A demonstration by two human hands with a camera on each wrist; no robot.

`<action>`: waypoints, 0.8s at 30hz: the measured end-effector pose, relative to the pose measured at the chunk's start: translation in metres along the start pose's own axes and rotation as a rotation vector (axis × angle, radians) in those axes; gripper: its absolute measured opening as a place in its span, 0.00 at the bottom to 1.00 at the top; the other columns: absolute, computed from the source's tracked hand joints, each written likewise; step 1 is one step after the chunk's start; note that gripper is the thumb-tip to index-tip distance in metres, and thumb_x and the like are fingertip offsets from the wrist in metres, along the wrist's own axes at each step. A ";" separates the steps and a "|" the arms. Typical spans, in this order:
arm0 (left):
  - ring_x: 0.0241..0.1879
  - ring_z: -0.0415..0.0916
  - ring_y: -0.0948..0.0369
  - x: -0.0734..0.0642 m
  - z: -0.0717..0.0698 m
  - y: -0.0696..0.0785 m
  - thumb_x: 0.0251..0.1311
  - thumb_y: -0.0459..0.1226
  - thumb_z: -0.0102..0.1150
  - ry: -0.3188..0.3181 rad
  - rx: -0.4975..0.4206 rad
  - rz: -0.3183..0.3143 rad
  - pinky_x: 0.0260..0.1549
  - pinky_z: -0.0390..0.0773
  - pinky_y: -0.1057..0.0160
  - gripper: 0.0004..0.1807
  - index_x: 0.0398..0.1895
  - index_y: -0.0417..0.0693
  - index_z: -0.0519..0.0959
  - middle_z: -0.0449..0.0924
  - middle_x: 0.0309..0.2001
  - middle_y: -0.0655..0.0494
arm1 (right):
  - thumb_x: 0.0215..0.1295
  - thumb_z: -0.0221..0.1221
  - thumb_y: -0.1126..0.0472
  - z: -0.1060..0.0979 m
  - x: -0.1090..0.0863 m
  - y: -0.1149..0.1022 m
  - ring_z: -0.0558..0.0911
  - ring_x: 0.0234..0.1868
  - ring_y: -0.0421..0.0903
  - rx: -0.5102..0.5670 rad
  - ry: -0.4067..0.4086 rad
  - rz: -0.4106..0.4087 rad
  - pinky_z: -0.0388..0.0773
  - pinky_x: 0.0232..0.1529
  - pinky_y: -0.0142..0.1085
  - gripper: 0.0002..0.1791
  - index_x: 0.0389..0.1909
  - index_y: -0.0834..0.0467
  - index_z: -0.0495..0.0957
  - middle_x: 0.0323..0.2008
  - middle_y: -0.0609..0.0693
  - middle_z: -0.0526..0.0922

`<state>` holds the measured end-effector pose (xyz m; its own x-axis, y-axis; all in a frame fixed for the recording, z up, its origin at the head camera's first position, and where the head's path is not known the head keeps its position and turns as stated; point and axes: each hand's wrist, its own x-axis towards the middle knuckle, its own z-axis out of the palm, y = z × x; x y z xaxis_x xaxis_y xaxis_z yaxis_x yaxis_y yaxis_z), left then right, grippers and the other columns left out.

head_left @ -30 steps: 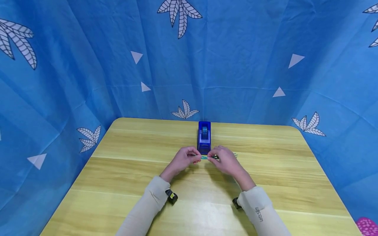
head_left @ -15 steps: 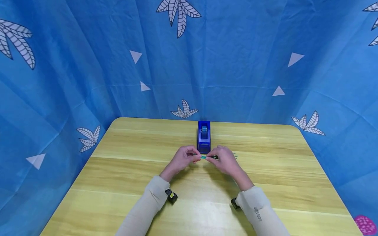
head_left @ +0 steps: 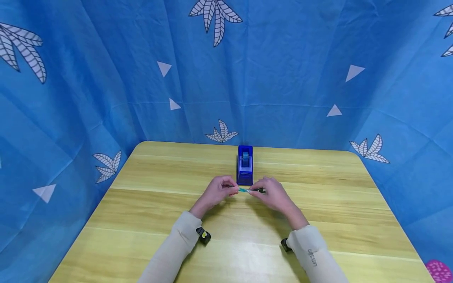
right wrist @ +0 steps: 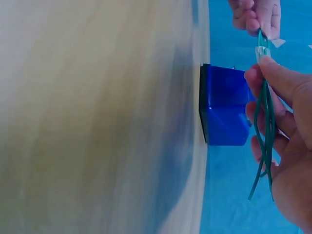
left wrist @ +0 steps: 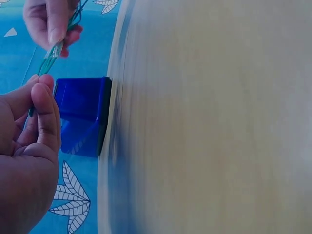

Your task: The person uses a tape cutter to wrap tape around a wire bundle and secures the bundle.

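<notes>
A slim bundle of green wires [right wrist: 267,122] spans the gap between my two hands, held above the table. Clear tape [right wrist: 262,52] wraps one short section of it. My left hand [head_left: 218,190] pinches one end between thumb and fingers. With thumb and forefinger, my right hand [head_left: 274,194] pinches the bundle at the taped section. Loose wire ends hang past the right palm in the right wrist view. Just beyond both hands stands a blue tape dispenser [head_left: 245,165] with a roll in it. The fingers hide parts of the wires.
The wood-patterned table [head_left: 170,232] has rounded far corners. Behind it and at both sides hangs a blue curtain [head_left: 290,70] with leaf and triangle prints. Something pink and dotted [head_left: 439,271] shows at the lower right, past the table edge.
My right hand has shifted slightly to the right and turned. Wire ends that stuck out beyond it no longer show in the head view. The left hand has barely moved.
</notes>
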<state>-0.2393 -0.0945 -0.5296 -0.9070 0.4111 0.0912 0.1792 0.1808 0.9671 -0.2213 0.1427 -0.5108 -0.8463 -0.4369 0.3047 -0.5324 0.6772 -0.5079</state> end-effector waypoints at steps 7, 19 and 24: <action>0.37 0.83 0.38 -0.001 0.001 -0.003 0.68 0.30 0.64 0.005 0.011 0.011 0.35 0.85 0.59 0.04 0.39 0.34 0.83 0.87 0.38 0.39 | 0.67 0.69 0.57 0.002 -0.003 0.004 0.85 0.43 0.47 -0.049 0.003 -0.047 0.79 0.53 0.51 0.06 0.39 0.54 0.90 0.39 0.47 0.91; 0.35 0.84 0.45 -0.002 0.001 -0.001 0.68 0.28 0.64 0.017 -0.016 0.001 0.36 0.86 0.59 0.03 0.39 0.33 0.82 0.87 0.35 0.43 | 0.70 0.66 0.59 0.003 0.002 -0.006 0.88 0.44 0.48 0.044 -0.091 0.007 0.86 0.48 0.46 0.07 0.43 0.56 0.90 0.41 0.50 0.91; 0.34 0.84 0.49 -0.002 0.002 -0.003 0.68 0.29 0.64 0.010 -0.018 -0.002 0.35 0.86 0.61 0.03 0.39 0.35 0.83 0.87 0.34 0.47 | 0.69 0.67 0.62 0.003 0.003 -0.010 0.84 0.35 0.41 0.103 -0.084 -0.008 0.83 0.37 0.34 0.06 0.39 0.59 0.91 0.36 0.50 0.90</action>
<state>-0.2372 -0.0941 -0.5330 -0.9113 0.4015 0.0914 0.1702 0.1651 0.9715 -0.2186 0.1333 -0.5074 -0.8356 -0.4929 0.2424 -0.5309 0.6113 -0.5869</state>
